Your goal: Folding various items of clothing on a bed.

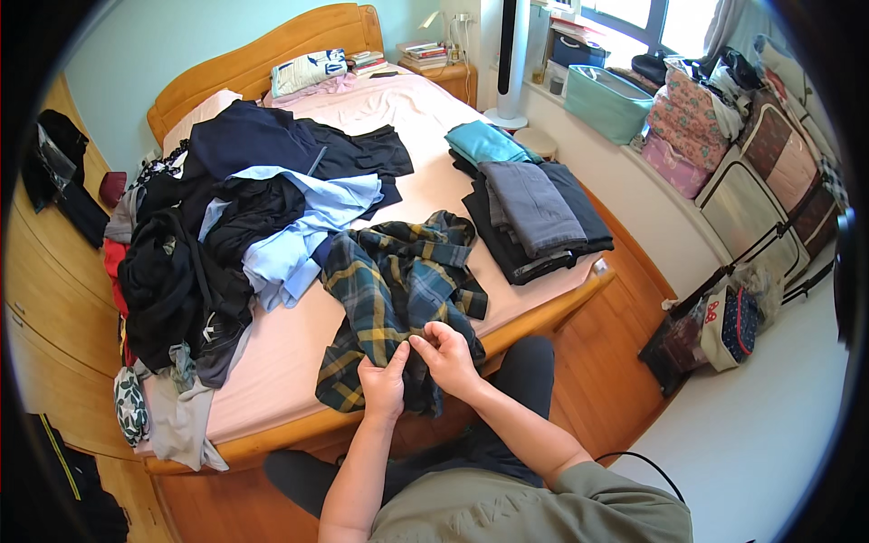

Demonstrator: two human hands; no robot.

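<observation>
A plaid flannel shirt [387, 298] in dark green, yellow and grey-blue lies crumpled at the foot of the bed, its lower part hanging over the wooden edge. My left hand [384, 383] pinches the shirt's near edge, thumb pointing up. Close beside it on the right, my right hand [448, 356] grips the same cloth between thumb and fingers. The fabric is bunched between the two hands, so which part of the shirt they hold is hard to tell. Its sleeves spread away from me over the pink bedsheet [285, 363].
Left on the bed is a heap of loose dark clothes [183, 292] with a light blue shirt [292, 244]. Folded grey trousers [533, 207] top a stack at right, beside folded teal garments [485, 140]. The wooden bed frame [326, 424] runs before my knees. A luggage cart [669, 346] stands right.
</observation>
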